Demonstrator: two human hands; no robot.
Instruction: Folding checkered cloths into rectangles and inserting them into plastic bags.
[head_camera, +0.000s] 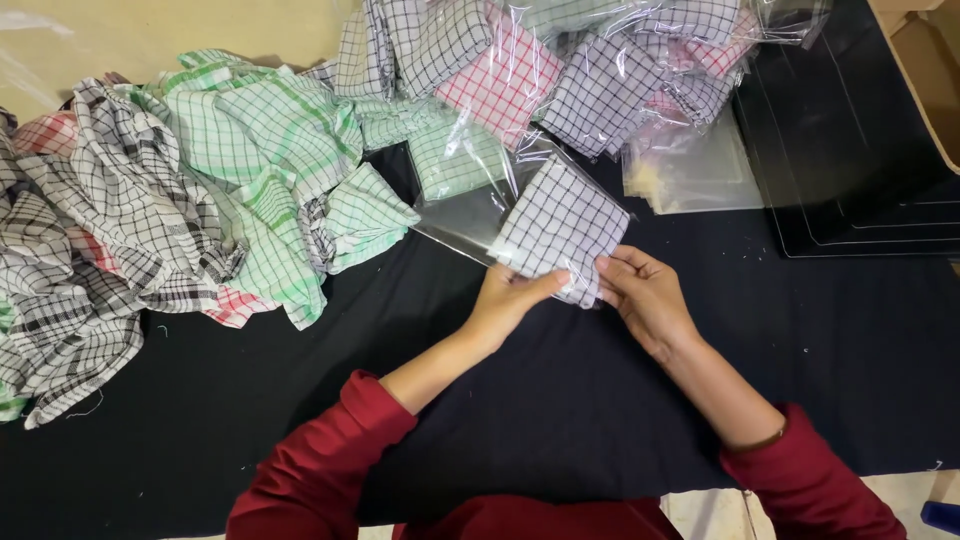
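A folded white cloth with a dark check (560, 222) lies partly inside a clear plastic bag (470, 205) on the black tabletop (400, 330). My left hand (510, 298) grips the cloth's near left corner, thumb on top. On the near right corner, my right hand (645, 295) pinches the cloth and the bag's edge. The bag's far end stretches away to the upper left. Both arms wear dark red sleeves.
A heap of loose checked cloths, black, green and red on white (170, 210), fills the left side. Bagged folded cloths (560, 70) are piled at the top centre. Flat empty clear bags (690, 170) lie right of them, beside a black tray (860, 150).
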